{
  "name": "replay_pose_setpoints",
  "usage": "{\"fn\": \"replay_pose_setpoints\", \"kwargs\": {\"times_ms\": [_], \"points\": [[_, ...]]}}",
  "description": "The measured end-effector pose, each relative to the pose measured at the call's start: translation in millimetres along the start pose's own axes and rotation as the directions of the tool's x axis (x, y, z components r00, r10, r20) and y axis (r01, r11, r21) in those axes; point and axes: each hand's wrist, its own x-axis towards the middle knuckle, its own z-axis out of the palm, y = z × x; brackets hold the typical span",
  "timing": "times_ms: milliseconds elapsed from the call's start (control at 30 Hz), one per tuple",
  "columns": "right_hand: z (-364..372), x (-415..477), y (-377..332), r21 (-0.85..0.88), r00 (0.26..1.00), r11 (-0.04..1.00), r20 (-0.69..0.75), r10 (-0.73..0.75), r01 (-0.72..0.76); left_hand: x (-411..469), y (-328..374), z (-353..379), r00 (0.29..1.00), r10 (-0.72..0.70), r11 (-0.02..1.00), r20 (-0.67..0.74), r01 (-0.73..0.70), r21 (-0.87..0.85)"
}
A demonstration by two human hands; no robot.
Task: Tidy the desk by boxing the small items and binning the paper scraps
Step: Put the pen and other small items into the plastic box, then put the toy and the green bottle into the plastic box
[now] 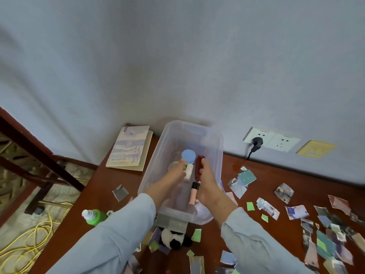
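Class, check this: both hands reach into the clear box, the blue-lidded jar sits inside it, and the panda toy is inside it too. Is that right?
No. The head view shows the panda toy lying on the desk outside the clear box, by its near end. The left hand, right hand and blue-lidded jar are inside it.

A plain pale grey-blue wall [177, 56] fills most of the view, evenly and softly lit, with a reddish-brown skirting board [79, 162] along its foot at the left. A reddish-brown wooden desk [266, 175] stands pushed against it, and just above the desktop the wall carries a white double socket [271, 139] with a black plug [256, 142] in its left half and a yellow plate [315, 148] just to the right. To the left of the desk, dark wooden furniture rails [39, 155] slant over a pale patterned floor [19, 214], where a yellow cable [39, 234] lies in loose coils.
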Motion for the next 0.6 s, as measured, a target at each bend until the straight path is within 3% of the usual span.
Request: {"fn": "replay_pose_setpoints", "kwargs": {"times_ms": [100,200,300,467,600], "points": [[-10.0,-25.0,-2.0,-0.075,0.99,0.988,0.058,-0.128,0.133,-18.5,-4.8,-3.0,0.99,0.132,0.991,-0.046,-0.133,-0.014],[-22.4,-51.4,7.4,-0.016,0.95,0.95,0.013,-0.313,0.313,-43.0,-20.9,-4.7,0.944,0.32,0.937,-0.074,-0.327,-0.124],[-39.9,-79.7,19.6,-0.04,0.895,0.896,-0.034,-0.444,0.443,-70.7,-41.3,-4.5,0.898,0.419,0.886,-0.132,-0.436,-0.156],[-77.5,-101.8,52.4,-0.113,0.875,0.871,-0.028,-0.484,0.478,-106.3,-77.0,5.1,0.854,0.475,0.848,-0.212,-0.509,-0.148],[-105.8,-108.5,70.3,-0.159,0.9,0.887,0.042,-0.433,0.434,-133.2,-107.8,17.5,0.857,0.448,0.845,-0.256,-0.499,-0.192]]}}
